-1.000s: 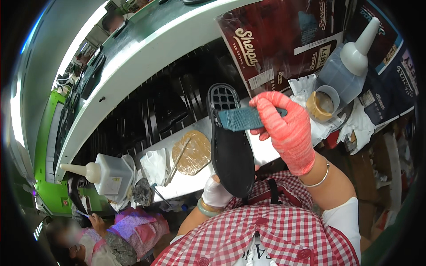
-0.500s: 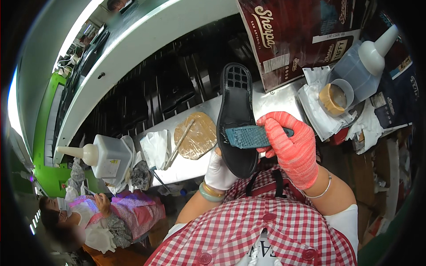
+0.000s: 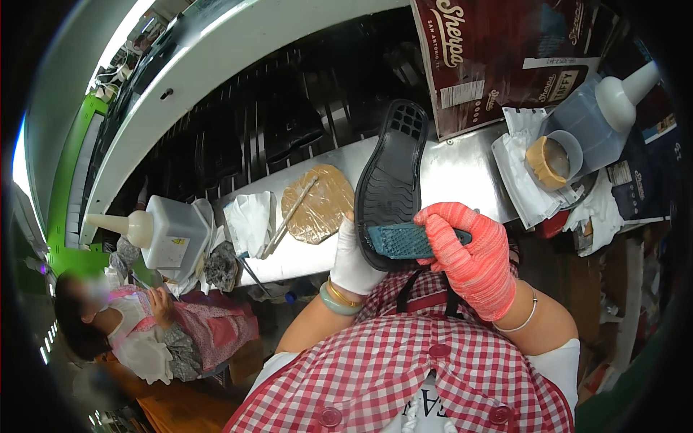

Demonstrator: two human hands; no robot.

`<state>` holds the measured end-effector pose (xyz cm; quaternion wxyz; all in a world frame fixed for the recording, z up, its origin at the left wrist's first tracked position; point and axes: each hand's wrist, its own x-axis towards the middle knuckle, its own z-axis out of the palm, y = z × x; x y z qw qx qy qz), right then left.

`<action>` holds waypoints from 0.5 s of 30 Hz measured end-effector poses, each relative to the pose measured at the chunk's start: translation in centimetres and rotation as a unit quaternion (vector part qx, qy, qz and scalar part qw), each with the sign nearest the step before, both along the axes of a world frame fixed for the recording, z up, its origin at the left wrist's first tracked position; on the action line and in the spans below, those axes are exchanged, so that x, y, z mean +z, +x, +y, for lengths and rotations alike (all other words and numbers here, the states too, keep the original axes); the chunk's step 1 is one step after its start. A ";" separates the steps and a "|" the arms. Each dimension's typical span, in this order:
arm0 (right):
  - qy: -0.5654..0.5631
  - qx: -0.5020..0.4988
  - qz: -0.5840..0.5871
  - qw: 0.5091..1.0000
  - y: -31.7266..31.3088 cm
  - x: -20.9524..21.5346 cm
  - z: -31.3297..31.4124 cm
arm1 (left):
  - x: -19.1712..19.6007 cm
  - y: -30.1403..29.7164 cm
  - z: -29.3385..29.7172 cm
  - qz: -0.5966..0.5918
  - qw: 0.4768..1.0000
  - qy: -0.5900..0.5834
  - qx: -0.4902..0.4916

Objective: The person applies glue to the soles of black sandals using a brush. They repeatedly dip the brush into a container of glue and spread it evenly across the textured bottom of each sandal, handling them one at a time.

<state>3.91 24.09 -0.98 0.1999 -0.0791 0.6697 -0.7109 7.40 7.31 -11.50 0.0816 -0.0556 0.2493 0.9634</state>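
A black shoe sole (image 3: 390, 189) is held in front of me, its inner side up, with a grid of square hollows at the far end. My left hand (image 3: 356, 261), in a white glove with bare fingertips, grips the sole's near left edge; some of those fingers are hidden underneath. A teal brush (image 3: 401, 241) lies across the near part of the sole, touching or just over it. Closed around the brush's right end is my right hand (image 3: 473, 261), in a pink-red knitted glove.
Beyond the metal ledge (image 3: 455, 180) runs a dark conveyor (image 3: 278, 123). On the left are a squeeze bottle (image 3: 173, 234), white cloth (image 3: 249, 222), and a brown wrapped pad (image 3: 317, 206) with a thin stick. Another bottle (image 3: 588, 119) and a maroon carton (image 3: 498, 65) stand right. A co-worker (image 3: 151, 325) sits left.
The sole's far end has swung to the right, and its near end sits a little closer to me. The brush has shifted slightly nearer to me. Both hands keep their grip.
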 end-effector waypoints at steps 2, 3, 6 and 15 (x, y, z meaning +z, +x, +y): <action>0.010 0.015 0.009 1.000 0.0 -0.1 -0.1 | -0.4 0.3 -0.2 0.033 0.988 -0.152 -0.004; 0.015 0.025 0.013 0.999 0.0 -0.2 -0.1 | -0.5 0.3 -0.4 0.038 0.978 -0.203 -0.004; 0.050 0.074 0.055 0.994 -0.4 -0.9 -0.2 | -0.8 0.4 -0.5 0.020 0.990 -0.136 -0.019; 0.101 0.198 0.165 0.961 -2.3 -1.1 -1.2 | -2.2 0.5 -2.3 -0.009 0.988 0.101 -0.115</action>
